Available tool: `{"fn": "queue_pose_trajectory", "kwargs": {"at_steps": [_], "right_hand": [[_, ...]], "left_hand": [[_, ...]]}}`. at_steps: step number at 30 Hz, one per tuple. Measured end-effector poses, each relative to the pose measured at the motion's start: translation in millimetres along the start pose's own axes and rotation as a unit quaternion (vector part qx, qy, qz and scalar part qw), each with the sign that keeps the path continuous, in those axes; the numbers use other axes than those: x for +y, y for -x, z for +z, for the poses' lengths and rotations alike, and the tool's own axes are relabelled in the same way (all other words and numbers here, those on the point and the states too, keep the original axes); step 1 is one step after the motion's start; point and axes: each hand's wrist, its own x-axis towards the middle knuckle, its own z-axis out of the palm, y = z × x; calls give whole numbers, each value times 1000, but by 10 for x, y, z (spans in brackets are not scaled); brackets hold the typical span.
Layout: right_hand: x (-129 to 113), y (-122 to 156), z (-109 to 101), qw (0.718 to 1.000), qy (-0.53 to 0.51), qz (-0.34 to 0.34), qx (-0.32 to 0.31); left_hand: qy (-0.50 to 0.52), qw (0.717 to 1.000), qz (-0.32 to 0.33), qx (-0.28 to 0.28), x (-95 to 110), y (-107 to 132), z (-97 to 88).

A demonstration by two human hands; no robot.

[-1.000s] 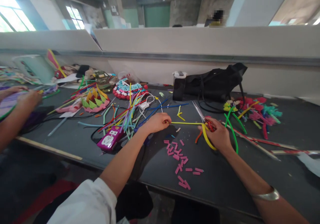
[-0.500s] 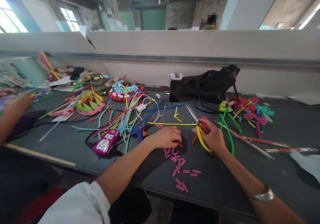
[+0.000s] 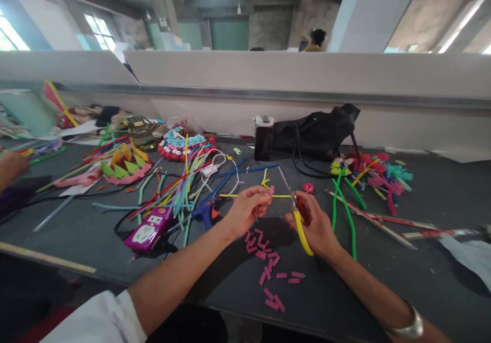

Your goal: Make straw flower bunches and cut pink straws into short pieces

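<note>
My left hand is raised a little over the table, thumb and fingertips pinching a short pink pipe-cleaner piece. Just to its right, my right hand is wrapped round a pair of scissors with yellow and red handles. The long metal blades point up and away, toward the black phone. Between and below my hands lie several loose pink pieces, scattered on the dark table. A yellow pipe cleaner runs behind my fingertips.
Left of my arm are a blue glue gun, a purple box and a heap of coloured pipe cleaners. Behind stand a phone and a black bag. Pipe-cleaner flowers lie right. Another person's hand is far left.
My left hand has lifted from the pink pieces with one between its fingertips. The scissors have tilted more upright in my right hand. The view has shifted slightly.
</note>
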Motion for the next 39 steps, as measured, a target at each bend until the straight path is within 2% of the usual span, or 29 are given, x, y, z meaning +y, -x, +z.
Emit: {"fn": "queue_pose_trajectory", "kwargs": {"at_steps": [2,6,12,15,17,19,22,25,29,32,34,36,39], "right_hand": [[-75,28,6,1000,14,-16,-16],[-101,47,25,999,34,-25,-28],[62,23,9,999,9,-20,43],[117,-15,-25,996,34,-40,78],[75,-34,-62,992,59,-62,97],[-70,-17,-112,991,58,-62,106],[-491,142,-204,993,-20,-21,110],[-1049,493,-299,980,-167,25,108],[-1684,1166,-392,937,-332,88,60],[-1966,1690,-412,919,-374,113,42],[-2093,1984,-386,916,-382,120,32],[-2195,2191,-317,915,-384,122,20],[-2289,2309,-154,918,-380,111,11]], "left_hand": [[37,999,-5,-4,0,31,40],[33,999,-13,-24,-34,81,84],[-7,1000,3,-23,-51,82,52],[-27,999,34,-25,8,71,40],[-28,998,62,-16,95,102,52],[-32,996,80,-11,217,204,94],[-57,994,91,-17,397,535,239],[-55,995,83,4,442,1038,489],[-18,998,38,40,206,1808,880],[-10,998,11,55,-42,2392,1100],[-20,997,5,69,-160,2750,1165],[-44,995,4,93,-226,3038,1146],[-67,991,-6,119,-261,3271,1002]]}}
